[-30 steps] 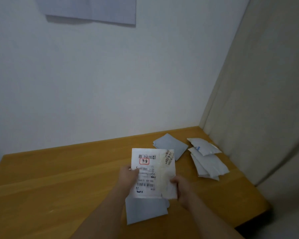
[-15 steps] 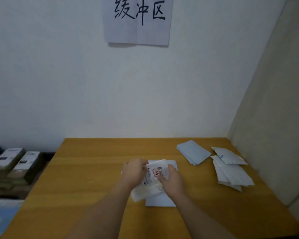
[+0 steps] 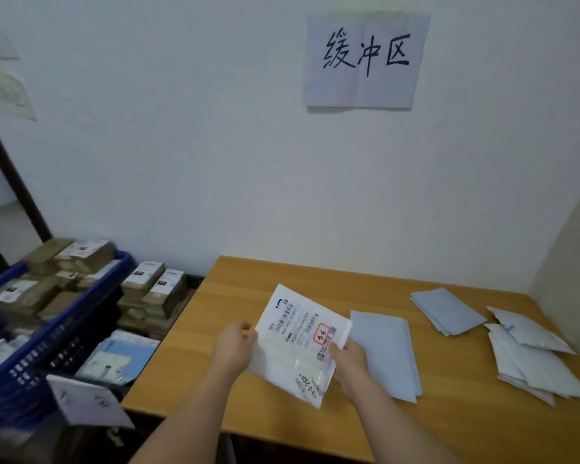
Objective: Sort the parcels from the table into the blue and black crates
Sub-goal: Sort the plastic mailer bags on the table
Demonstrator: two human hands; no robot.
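Hands (image 3: pixel 292 353) pinching one white parcel (image 3: pixel 298 343), three parcel piles (image 3: pixel 449 311) on table (image 3: pixel 241 283)

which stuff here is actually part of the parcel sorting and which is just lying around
Part of the job:
- white parcel, held by left hand and right hand
- grey parcels and far stack on the table
- white parcels at the right
- blue crate, black crate

Just lying about:
- wall sign
- paper tag beside the crates
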